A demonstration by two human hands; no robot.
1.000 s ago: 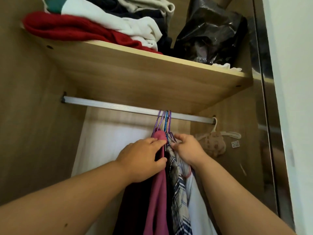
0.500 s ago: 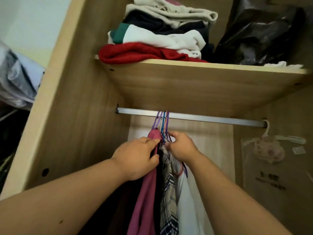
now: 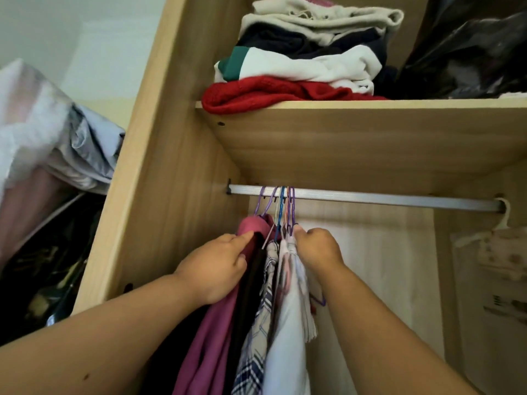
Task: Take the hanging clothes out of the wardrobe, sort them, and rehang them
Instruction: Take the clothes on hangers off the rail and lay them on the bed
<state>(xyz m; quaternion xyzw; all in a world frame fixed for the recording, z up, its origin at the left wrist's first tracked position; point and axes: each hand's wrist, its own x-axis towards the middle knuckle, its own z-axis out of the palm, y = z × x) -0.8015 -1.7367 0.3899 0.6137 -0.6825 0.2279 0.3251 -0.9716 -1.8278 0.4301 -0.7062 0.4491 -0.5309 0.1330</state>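
Observation:
Several garments hang bunched near the left end of a metal rail inside the wardrobe: a pink top, a black garment, a plaid shirt and a white garment. Their purple and blue wire hangers hook over the rail. My left hand grips the pink top at its shoulder. My right hand pinches the hanger necks on the bunch's right side.
A wooden shelf above the rail carries folded clothes and a black plastic bag. A clear bag on a white hanger hangs at the rail's right end. Bags and fabric pile up left of the wardrobe's side panel.
The bunch and both hands have slid left along the rail, close to its left bracket. The view has swung left, bringing in the side panel and the pile outside.

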